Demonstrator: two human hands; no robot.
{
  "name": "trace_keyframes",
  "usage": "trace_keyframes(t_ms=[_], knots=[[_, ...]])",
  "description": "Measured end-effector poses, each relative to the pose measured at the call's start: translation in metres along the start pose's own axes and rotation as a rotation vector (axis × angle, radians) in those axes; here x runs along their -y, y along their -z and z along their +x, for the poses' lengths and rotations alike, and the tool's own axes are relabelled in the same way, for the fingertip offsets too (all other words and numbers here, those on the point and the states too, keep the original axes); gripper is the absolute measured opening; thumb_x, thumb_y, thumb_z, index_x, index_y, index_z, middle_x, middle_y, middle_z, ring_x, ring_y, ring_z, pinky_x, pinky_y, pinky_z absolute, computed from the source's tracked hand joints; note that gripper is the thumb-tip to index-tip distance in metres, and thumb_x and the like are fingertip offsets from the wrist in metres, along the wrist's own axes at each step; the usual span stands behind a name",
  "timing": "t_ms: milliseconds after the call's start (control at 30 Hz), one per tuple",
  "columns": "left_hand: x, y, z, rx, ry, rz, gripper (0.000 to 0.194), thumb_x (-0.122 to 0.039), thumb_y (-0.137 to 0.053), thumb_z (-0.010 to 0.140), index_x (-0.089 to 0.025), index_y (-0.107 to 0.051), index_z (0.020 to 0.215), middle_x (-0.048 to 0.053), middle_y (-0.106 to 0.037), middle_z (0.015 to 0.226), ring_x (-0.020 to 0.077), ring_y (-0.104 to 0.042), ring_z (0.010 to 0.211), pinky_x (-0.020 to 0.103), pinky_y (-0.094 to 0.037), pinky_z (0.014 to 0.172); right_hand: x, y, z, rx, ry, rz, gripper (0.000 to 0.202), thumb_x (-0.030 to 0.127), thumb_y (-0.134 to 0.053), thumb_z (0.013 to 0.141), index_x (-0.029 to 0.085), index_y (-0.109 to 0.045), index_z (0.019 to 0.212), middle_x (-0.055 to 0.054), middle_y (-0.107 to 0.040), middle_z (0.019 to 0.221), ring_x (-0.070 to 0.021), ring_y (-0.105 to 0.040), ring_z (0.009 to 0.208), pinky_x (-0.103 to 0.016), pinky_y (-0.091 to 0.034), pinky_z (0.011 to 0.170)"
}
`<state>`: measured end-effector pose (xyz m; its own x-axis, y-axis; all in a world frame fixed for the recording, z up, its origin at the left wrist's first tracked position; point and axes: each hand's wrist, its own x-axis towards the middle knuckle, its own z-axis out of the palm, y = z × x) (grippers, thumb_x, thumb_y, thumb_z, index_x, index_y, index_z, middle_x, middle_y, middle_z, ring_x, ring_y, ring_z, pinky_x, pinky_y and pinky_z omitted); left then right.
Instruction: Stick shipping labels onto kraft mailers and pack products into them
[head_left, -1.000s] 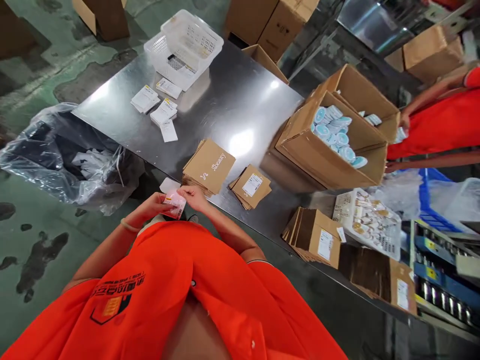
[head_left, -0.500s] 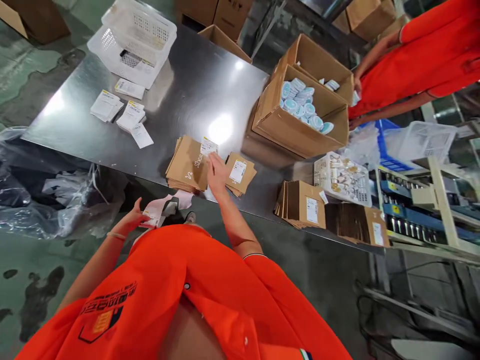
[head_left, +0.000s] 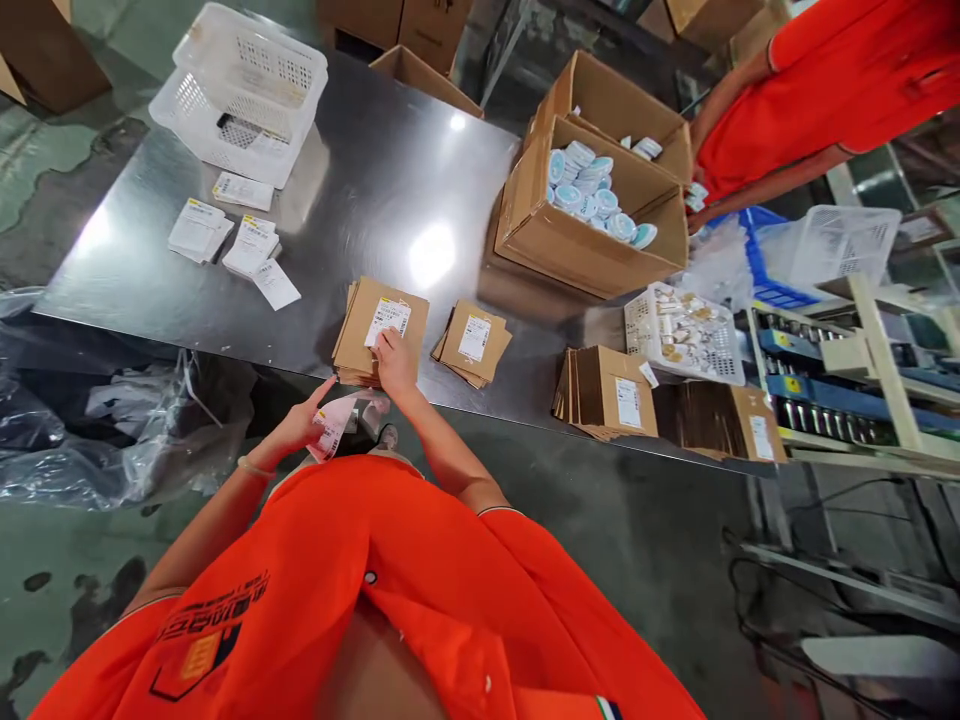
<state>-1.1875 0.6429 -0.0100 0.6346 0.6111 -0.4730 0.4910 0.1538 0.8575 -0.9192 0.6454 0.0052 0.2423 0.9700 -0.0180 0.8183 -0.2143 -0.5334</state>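
Right hand (head_left: 397, 364), fingers unclenched, touches white rectangular paper label (head_left: 392, 315); left hand (head_left: 298, 424) pinches pink paper strip (head_left: 334, 420); uneven press could crease label!

A worker's right hand (head_left: 397, 365) covers part of a white label (head_left: 388, 316) at center frame, its print too small to read. Lettering on the pink strip (head_left: 334, 418) just left is equally illegible. The frame's edge crops a co-worker (head_left: 877, 80) at upper right, a plastic bag (head_left: 154, 455) at left and a cardboard box (head_left: 49, 55) at upper left.
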Motion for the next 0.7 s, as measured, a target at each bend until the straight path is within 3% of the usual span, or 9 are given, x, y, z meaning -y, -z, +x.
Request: trace_keyframes(t_ms=[133,233,333,400,467,533,600,700], knots=[[-0.033,-0.004,0.011,-0.006,-0.048,0.155,0.121,-0.009,-0.059,0.071,-0.014,-0.022,0.186,-0.012,-0.048,0.057,0.0121,-0.043,0.051,0.022,-0.031,0.057,0.009,0.035,-0.006,0.167,-0.014,-0.196,0.038,0.026,-0.067,0.108,0.023,-0.079,0.144,-0.014,-0.067,0.164,-0.0399,-0.043,0.167,-0.064,-0.041,0.135],[-0.055,-0.005,0.022,-0.024,-0.041,0.29,0.119,-0.005,-0.059,0.073,-0.012,-0.022,0.186,-0.01,-0.052,0.061,0.0138,-0.049,0.055,0.023,-0.032,0.06,0.022,0.055,0.002,0.109,-0.041,-0.271,0.04,0.035,-0.061,0.111,0.021,-0.08,0.143,-0.018,-0.07,0.158,-0.0457,-0.042,0.166,-0.069,-0.037,0.133],[-0.068,-0.009,0.03,-0.031,-0.003,0.402,0.115,-0.003,-0.062,0.076,-0.009,-0.023,0.185,-0.006,-0.058,0.067,0.0156,-0.054,0.06,0.025,-0.037,0.064,0.039,0.047,0.02,0.002,-0.01,-0.254,0.062,0.038,-0.041,0.118,0.01,-0.055,0.171,-0.023,-0.048,0.179,-0.0408,-0.033,0.174,-0.063,-0.029,0.14],[-0.07,-0.012,0.033,-0.038,0.02,0.475,0.113,-0.003,-0.063,0.078,-0.006,-0.025,0.184,-0.004,-0.061,0.069,0.0169,-0.056,0.062,0.027,-0.04,0.067,0.042,0.032,0.035,0.069,0.036,-0.235,0.078,0.05,-0.041,0.118,0.004,-0.035,0.18,-0.025,-0.03,0.188,-0.0385,-0.024,0.178,-0.059,-0.023,0.143],[-0.068,-0.015,0.033,-0.055,0.03,0.522,0.112,-0.004,-0.064,0.078,-0.005,-0.026,0.183,-0.003,-0.063,0.069,0.0182,-0.058,0.064,0.027,-0.043,0.069,0.03,0.025,0.046,0.159,0.025,-0.222,0.092,0.063,-0.046,0.115,0.001,-0.031,0.181,-0.029,-0.023,0.189,-0.0391,-0.019,0.179,-0.058,-0.019,0.144],[-0.065,-0.015,0.033,-0.08,0.024,0.488,0.113,-0.007,-0.067,0.077,-0.004,-0.026,0.183,-0.003,-0.064,0.069,0.0191,-0.059,0.064,0.028,-0.045,0.071,0.002,0.03,0.052,0.13,-0.089,-0.183,0.096,0.069,-0.047,0.113,0.0,-0.035,0.179,-0.032,-0.025,0.187,-0.0415,-0.02,0.179,-0.063,-0.019,0.143],[-0.063,-0.014,0.034,-0.141,0.001,0.349,0.117,-0.01,-0.07,0.076,-0.004,-0.024,0.183,-0.003,-0.067,0.07,0.02,-0.061,0.065,0.029,-0.048,0.074,-0.031,0.043,0.053,-0.036,-0.254,-0.094,0.091,0.068,-0.045,0.115,-0.001,-0.041,0.175,-0.036,-0.03,0.184,-0.0432,-0.026,0.176,-0.067,-0.022,0.141],[-0.063,-0.012,0.038,-0.254,-0.012,0.109,0.122,-0.009,-0.075,0.07,-0.004,-0.029,0.182,-0.003,-0.071,0.074,0.0211,-0.064,0.069,0.029,-0.05,0.078,-0.068,0.054,0.041,-0.256,-0.407,0.086,0.076,0.059,-0.048,0.116,-0.001,-0.055,0.161,-0.039,-0.048,0.171,-0.0408,-0.049,0.164,-0.06,-0.037,0.135]])
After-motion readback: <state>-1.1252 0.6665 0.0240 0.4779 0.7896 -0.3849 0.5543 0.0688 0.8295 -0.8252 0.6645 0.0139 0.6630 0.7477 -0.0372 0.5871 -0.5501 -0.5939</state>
